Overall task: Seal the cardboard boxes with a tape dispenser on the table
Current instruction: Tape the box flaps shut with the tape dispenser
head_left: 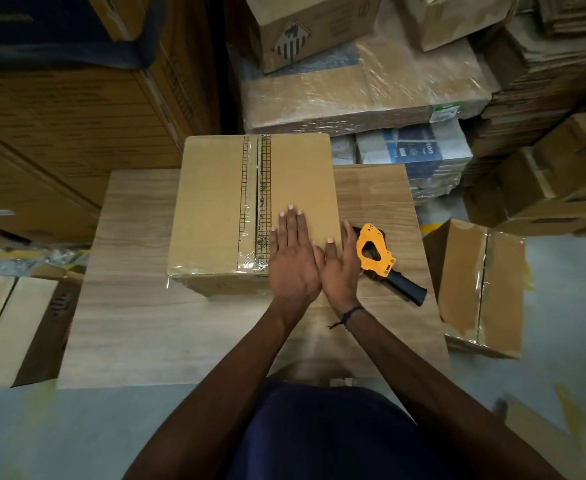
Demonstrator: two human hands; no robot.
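**Both palms on the taped box**

My left hand (pixel 293 258) lies flat on the cardboard box (pixel 253 213), fingers straight and close together, beside the taped seam (pixel 257 202). My right hand (pixel 340 268) rests at the box's right edge, fingers straight, holding nothing. The box sits on the wooden table (pixel 139 317). The tape dispenser (pixel 383 261) lies on the table just beside my right hand.
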